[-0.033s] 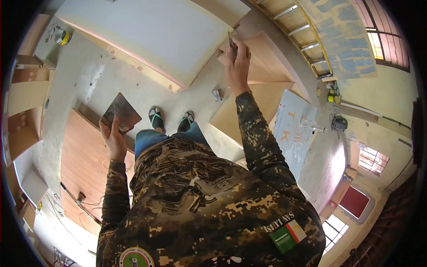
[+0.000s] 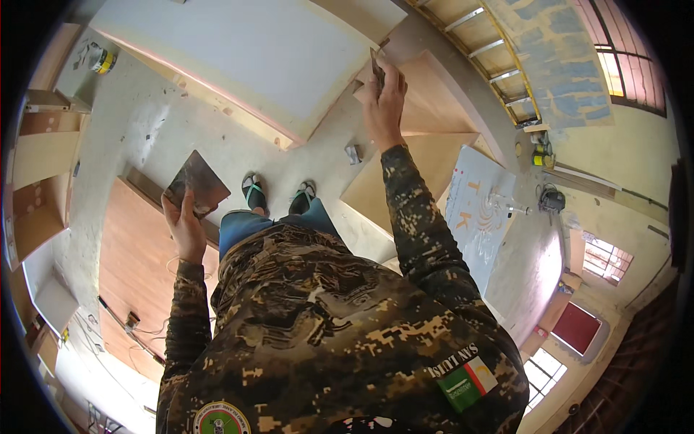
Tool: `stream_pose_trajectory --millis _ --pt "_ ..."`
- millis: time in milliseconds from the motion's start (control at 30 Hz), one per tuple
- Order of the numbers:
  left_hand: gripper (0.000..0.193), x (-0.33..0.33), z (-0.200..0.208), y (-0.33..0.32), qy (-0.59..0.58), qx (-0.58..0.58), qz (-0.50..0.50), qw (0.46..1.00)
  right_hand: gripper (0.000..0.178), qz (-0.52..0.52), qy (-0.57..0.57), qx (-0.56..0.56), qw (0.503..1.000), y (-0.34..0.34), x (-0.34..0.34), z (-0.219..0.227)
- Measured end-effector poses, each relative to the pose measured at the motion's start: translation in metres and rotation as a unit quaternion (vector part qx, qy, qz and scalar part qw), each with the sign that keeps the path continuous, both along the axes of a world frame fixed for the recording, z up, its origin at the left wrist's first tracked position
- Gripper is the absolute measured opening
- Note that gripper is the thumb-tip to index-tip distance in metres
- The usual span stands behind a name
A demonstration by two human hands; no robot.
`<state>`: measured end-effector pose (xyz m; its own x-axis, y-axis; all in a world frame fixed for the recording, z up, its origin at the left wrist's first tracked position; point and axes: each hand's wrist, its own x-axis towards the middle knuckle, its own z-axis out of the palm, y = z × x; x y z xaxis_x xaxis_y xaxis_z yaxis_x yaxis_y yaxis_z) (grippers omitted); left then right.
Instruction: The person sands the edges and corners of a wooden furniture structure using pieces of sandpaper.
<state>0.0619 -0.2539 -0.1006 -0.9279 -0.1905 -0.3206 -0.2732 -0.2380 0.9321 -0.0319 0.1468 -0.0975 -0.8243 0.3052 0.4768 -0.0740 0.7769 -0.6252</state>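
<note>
My left hand [image 2: 186, 230] grips a dark, smudged square plate [image 2: 199, 182] by its near corner, thumb on top. My right hand [image 2: 387, 101] is closed round a thin, dark scraper blade [image 2: 377, 68], which stands on edge. The blade is at the right corner of a large white-coated panel [image 2: 253, 54] with bare wood along its sides. Whether the blade touches the panel I cannot tell. My right fingers hide part of the blade.
Below the right hand lie wooden boards [image 2: 412, 170] and a small crumpled piece [image 2: 353, 154] on the floor. A plywood sheet [image 2: 137, 267] lies at left. At right are a printed blue-white board [image 2: 473, 195] and a ladder [image 2: 483, 49]. A paint can [image 2: 104, 61] stands far left.
My right hand and the blade have shifted very slightly left and away from me. The left hand and its plate have not visibly moved.
</note>
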Motion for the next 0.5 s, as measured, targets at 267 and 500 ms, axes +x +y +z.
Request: stream_pose_trajectory --millis 267,500 --pt "0.028 0.003 0.001 -0.005 0.002 0.007 0.024 1.0 0.025 -0.022 -0.203 0.063 0.977 -0.012 0.034 0.047" --pt "0.028 -0.005 0.0 0.0 -0.004 0.01 0.0 1.0 0.029 0.027 -0.225 0.187 0.956 0.033 -0.02 0.061"
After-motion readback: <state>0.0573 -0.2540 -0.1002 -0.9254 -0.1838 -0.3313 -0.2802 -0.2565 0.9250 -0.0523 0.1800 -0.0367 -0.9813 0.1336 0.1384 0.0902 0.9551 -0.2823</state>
